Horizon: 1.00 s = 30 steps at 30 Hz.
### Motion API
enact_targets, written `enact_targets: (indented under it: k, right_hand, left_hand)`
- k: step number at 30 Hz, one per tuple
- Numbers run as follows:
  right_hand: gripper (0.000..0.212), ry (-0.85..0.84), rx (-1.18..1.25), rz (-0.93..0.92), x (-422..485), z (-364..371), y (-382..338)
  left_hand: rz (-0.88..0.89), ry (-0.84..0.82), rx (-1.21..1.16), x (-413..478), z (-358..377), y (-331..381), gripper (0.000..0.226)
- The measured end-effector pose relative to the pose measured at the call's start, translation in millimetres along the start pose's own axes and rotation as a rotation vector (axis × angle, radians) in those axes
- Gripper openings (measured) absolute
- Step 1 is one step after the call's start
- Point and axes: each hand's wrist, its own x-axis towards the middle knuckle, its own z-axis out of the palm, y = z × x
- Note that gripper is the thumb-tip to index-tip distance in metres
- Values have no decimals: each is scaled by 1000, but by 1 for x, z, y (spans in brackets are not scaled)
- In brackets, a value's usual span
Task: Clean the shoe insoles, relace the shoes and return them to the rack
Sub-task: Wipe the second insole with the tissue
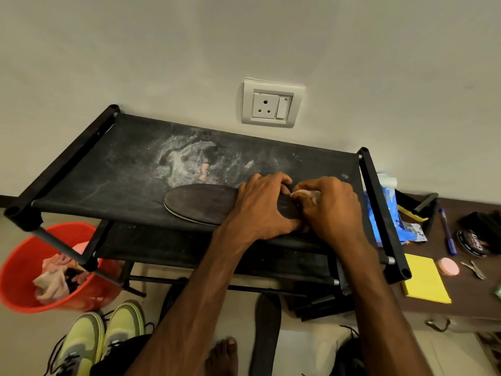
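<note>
A dark insole (202, 203) lies flat on the top shelf of the black shoe rack (113, 169), its toe pointing left. My left hand (261, 206) grips the insole near its heel end and holds it down. My right hand (329, 206) pinches a small white wipe (305, 194) against the heel end, right beside the left hand. A second dark insole (267, 324) lies on the floor below. A pair of yellow-green shoes (100, 337) with loose black laces stands on the floor at the lower left.
An orange bucket (19, 267) with crumpled cloths sits left of the rack. To the right, a brown surface (461, 305) carries a blue wipes pack (385, 213), yellow sticky notes (424, 279), a pen, a polish tin and a brush. My bare foot (222, 356) shows below.
</note>
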Motion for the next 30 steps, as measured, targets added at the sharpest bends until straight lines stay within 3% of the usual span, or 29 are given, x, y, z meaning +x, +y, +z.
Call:
enact_targets:
  k: [4, 6, 11, 15, 22, 24, 30]
  right_hand:
    - [9, -273, 47, -52, -1, -23, 6]
    - [8, -306, 30, -56, -4, -28, 5]
    - [14, -22, -22, 26, -4, -3, -8]
    - [15, 43, -28, -3, -5, 3, -13]
    - [10, -373, 54, -63, 0, -27, -4]
    - [10, -336, 22, -44, 1, -24, -6]
    - [22, 32, -2, -11, -1, 5, -18]
  left_hand:
    - [-13, 8, -24, 1, 1, 1, 94]
    - [-6, 15, -15, 1, 2, 1, 95]
    - [1, 22, 0, 0, 1, 0, 82]
    - [0, 16, 25, 0, 0, 1, 76]
    - [3, -18, -15, 0, 0, 0, 94]
    - [2, -15, -4, -1, -1, 1, 94]
    - [-5, -21, 76, -1, -1, 4, 78]
